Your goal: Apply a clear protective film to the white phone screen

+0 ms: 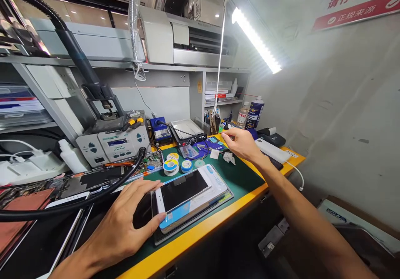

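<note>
A white phone with a dark screen (184, 189) lies face up on a blue and white box (203, 204), which rests on a grey perforated tray (231, 195). My left hand (125, 216) is at the left end of the phone, thumb and fingers spread around its near-left edge. Farther right, my right hand (240, 143) reaches over the back of the green mat (246, 179), thumb and forefinger brought together near a small green item (221, 128). What lies between those fingertips is too small to tell.
Solder spools (171, 167) stand behind the box. A black hose (93, 202) crosses the left side, past a soldering station (117, 145). At the right back are a spray can (254, 112), a bottle (243, 114) and a white power bank (273, 150) with a cable.
</note>
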A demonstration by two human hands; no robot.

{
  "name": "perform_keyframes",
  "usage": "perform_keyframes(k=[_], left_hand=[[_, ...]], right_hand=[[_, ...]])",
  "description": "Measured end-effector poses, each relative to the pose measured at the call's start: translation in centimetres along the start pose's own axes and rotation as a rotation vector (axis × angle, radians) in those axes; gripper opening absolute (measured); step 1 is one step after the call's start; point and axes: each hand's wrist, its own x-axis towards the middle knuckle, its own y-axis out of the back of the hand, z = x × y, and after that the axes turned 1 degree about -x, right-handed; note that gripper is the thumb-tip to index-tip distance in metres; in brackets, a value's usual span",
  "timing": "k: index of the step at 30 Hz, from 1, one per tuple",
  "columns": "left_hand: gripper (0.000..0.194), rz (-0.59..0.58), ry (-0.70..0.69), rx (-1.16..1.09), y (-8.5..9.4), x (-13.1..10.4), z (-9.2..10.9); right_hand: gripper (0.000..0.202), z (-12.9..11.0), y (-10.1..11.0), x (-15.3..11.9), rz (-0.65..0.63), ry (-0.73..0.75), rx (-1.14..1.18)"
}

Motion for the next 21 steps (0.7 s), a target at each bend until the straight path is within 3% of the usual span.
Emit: perform_keyframes(k=[6, 11, 21], left_hand=[[0.049, 0.042, 0.085, -0.081, -0.3, 0.1, 0.9], [0.05, 0.047, 0.073, -0.071, 0.0, 0.5, 1.5], [0.051, -0.049, 0.09, -0.092, 0.7, 0.8, 1.6]], right_hand=[[0.024, -0.2, -2.6, 6.5, -0.083, -0.112, -0.118], [0.034, -0.9, -5.2, 10.8, -0.177, -0.17, -0.259], [0.04, -2.8, -8.3, 12.6, -0.265, -0.181, -0.433]])
